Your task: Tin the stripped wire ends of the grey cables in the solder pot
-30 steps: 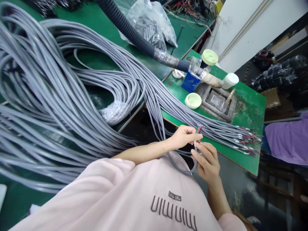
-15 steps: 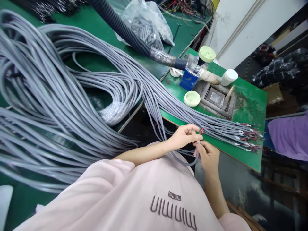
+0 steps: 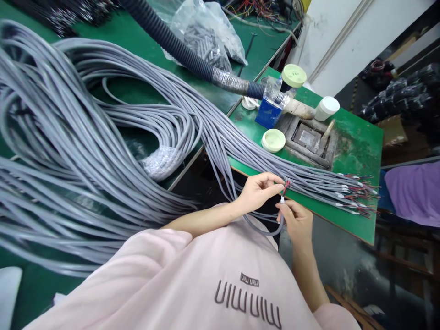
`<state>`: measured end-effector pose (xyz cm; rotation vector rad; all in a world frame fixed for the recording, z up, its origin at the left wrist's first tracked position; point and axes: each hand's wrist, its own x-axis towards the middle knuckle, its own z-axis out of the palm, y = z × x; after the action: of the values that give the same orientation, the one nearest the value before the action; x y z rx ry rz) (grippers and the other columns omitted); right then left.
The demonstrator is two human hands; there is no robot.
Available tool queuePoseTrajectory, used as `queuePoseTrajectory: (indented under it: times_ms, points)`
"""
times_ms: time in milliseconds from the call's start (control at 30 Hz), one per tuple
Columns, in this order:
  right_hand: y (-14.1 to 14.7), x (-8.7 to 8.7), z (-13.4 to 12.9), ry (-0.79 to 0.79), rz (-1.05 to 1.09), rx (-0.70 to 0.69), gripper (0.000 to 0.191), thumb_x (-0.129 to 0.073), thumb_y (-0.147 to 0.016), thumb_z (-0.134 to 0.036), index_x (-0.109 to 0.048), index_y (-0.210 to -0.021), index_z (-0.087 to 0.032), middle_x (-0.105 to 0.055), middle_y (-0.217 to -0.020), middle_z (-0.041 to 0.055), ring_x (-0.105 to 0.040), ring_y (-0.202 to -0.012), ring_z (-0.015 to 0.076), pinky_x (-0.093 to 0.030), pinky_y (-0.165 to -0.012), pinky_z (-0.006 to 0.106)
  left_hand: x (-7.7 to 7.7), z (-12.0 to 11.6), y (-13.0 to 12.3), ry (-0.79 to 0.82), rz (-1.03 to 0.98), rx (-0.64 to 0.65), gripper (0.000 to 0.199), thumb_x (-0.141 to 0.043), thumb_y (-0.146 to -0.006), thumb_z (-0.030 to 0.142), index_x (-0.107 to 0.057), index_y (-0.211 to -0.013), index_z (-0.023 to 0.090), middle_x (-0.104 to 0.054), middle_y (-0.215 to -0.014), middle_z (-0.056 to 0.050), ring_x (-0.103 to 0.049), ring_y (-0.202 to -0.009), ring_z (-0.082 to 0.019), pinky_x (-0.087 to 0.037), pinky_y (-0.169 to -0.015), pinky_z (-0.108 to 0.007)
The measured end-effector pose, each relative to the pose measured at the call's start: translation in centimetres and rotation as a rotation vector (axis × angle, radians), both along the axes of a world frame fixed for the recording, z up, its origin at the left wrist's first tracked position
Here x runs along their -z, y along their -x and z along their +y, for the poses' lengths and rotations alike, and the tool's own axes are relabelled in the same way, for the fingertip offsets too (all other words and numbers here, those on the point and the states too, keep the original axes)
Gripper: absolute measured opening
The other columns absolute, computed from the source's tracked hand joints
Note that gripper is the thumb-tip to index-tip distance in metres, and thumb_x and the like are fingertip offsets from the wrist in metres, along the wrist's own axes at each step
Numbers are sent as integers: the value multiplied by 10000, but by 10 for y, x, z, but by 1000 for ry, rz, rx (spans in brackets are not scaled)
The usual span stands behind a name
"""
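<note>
From my remote seat, grey cables (image 3: 206,114) sprawl across the worktop (image 3: 359,142) toward its right edge. By its near edge, my right hand (image 3: 298,219) is clamped on one cable (image 3: 264,233), below its white band (image 3: 282,200). My left hand (image 3: 257,192) meets its coloured wires (image 3: 286,185); pinching, I cannot tell. I'd steady the cable close under the band and handle the wires gently.

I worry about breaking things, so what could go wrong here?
The thin colored wires at the fingertips of the left hand might bend or snap. The gray cable could slip from the right hand. The cable bundle runs close to the pale green dish, so a tug might knock it.
</note>
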<state>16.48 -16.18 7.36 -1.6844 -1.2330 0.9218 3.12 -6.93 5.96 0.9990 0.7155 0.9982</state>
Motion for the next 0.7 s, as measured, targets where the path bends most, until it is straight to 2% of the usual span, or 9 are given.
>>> queuePoseTrajectory:
  times_ms: [133,367,567,700]
  points:
    - [0,-1,1,4,-23,-15,220,-614,-871,-338,-696,-737,-185,-584,-511,-32,-526,-466,103,-428,-494,224,-2,3,-1,43,-12,13,360,-781,-720,437,-708,-871,118,-466,-492,65,-365,-453,-36,-282,-461,-183]
    - [-2,1,2,16,-24,-12,223,-614,-877,-332,-690,-728,-184,-578,-518,-37,-513,-474,95,-413,-503,221,-8,4,-2,97,-18,58,385,-797,-684,454,-700,-821,108,-629,-578,2,-431,-464,-38,-331,-457,-172]
    - [-4,3,5,19,5,20,240,-624,-878,-356,-686,-725,-183,-587,-541,-28,-519,-504,102,-422,-534,235,-4,7,1,73,46,29,377,-787,-695,472,-705,-775,114,-573,-521,24,-439,-462,-48,-339,-451,-177]
    - [-5,10,7,19,147,49,231,-622,-881,-373,-668,-757,-183,-584,-550,-31,-530,-495,102,-423,-506,228,0,7,2,50,54,5,372,-789,-697,473,-699,-774,121,-570,-535,30,-457,-470,-48,-356,-464,-174]
